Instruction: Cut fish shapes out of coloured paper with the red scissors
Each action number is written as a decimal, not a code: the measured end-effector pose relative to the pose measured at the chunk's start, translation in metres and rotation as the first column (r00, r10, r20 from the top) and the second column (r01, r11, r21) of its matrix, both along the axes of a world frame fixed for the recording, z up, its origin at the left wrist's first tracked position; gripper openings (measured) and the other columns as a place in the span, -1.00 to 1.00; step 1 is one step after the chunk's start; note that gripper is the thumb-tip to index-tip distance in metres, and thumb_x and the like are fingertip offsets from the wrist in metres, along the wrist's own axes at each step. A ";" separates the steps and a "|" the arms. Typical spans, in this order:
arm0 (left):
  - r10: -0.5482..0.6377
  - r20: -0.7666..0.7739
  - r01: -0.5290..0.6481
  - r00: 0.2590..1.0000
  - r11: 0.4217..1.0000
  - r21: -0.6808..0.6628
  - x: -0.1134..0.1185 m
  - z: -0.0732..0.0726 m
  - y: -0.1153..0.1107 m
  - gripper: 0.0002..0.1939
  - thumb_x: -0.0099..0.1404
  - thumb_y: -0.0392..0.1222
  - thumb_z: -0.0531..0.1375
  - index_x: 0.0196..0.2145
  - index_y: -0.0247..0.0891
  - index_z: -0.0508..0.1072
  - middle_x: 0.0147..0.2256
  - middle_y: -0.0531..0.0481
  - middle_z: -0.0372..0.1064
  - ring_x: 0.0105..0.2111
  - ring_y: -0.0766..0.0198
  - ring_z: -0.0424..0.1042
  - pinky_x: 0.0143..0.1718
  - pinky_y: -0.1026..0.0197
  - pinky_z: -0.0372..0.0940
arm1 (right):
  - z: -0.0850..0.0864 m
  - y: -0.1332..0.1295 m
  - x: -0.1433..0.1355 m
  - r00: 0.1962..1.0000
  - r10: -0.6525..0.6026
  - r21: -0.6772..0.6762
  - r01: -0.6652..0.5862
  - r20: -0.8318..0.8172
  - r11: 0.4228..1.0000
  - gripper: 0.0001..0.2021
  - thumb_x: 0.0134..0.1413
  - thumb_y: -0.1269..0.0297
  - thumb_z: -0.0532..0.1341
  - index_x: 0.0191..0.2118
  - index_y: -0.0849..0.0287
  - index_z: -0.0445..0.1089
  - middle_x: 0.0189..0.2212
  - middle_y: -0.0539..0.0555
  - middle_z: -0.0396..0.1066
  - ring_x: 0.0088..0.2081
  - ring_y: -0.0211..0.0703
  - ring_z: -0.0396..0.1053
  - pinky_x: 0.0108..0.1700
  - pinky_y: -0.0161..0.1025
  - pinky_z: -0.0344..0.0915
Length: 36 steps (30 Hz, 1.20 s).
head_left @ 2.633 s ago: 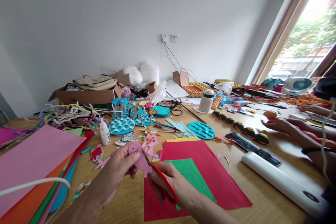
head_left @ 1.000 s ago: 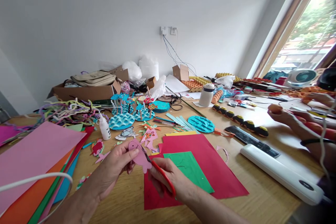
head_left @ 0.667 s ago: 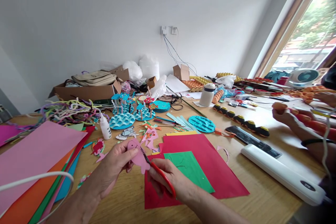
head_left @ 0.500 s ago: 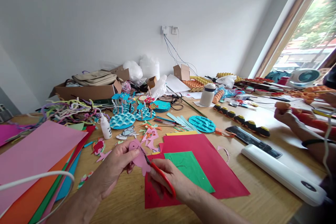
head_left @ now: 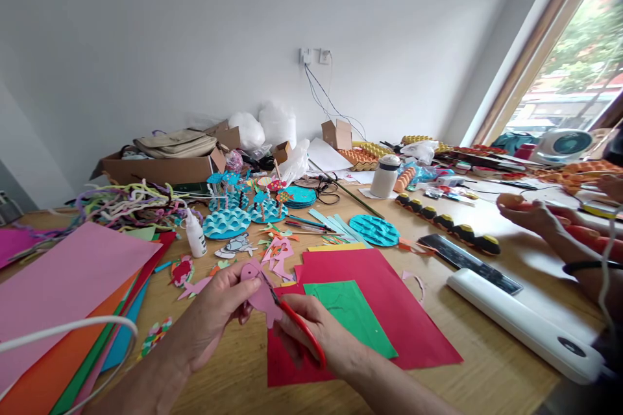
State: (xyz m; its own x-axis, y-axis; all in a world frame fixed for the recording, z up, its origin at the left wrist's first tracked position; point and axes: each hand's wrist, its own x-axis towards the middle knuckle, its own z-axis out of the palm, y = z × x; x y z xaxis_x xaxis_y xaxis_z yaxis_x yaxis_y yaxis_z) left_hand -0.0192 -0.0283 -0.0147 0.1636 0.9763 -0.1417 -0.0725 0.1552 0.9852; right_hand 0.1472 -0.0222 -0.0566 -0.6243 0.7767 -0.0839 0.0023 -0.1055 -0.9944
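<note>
Between thumb and fingers, my left hand (head_left: 221, 301) pinches a pink paper fish (head_left: 261, 298) with a small drawn eye. My right hand (head_left: 311, 327) is closed round the red handles of a pair of scissors (head_left: 306, 331). The dark blades lie against the fish's upper edge, and its tail end is close to my right fingers. Under and beyond my right hand lies a red paper sheet (head_left: 384, 298), with a green sheet (head_left: 353, 318) on top bearing faint drawn lines. Pink paper scraps (head_left: 280, 253) lie just past my hands.
Coloured paper sheets (head_left: 73, 298) are stacked at left, near a white glue bottle (head_left: 195, 233). Blue wavy discs (head_left: 226, 224) with paper fish stand behind. At right are a long white device (head_left: 523, 321), a black-and-yellow egg-carton strip (head_left: 445, 224) and another person's hand (head_left: 533, 217).
My hands and the scissors stay almost in place; the pink fish shifts very slightly right. The other person's hand at right has moved a little to the left with the orange piece.
</note>
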 end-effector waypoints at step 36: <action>-0.002 0.071 0.002 0.998 1.000 -0.013 0.001 -0.001 -0.002 -0.85 0.07 -0.14 0.21 -0.52 -0.24 0.33 -0.62 0.16 0.22 -0.62 0.44 0.11 -0.61 0.40 0.10 | 0.002 -0.005 -0.004 0.997 -0.067 0.060 0.065 0.028 0.996 -0.57 -0.06 -0.07 0.16 -0.61 0.17 0.06 -0.75 -0.18 -0.01 -0.73 -0.47 -0.04 -0.71 -0.47 -0.11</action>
